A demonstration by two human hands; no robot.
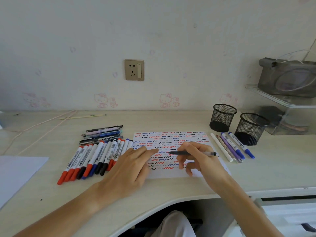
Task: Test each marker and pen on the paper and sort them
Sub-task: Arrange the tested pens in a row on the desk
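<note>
A white paper (171,139) covered with red, blue and black squiggles lies mid-desk. My right hand (198,156) grips a black pen (181,153), its tip pointing left on the paper. My left hand (131,166) lies flat with straight fingers on the paper's left edge. To the left, a row of several red, blue and black capped markers (95,158) rests side by side, with a bundle of several pens (102,135) behind them. Right of the paper lie several pens and blue markers (234,147).
Two black mesh pen cups (222,118) (251,129) stand at the back right. A clear shelf (283,103) with a grey pouch sits at the far right. A blank sheet (18,170) lies at the left; cords (42,129) run across the back left.
</note>
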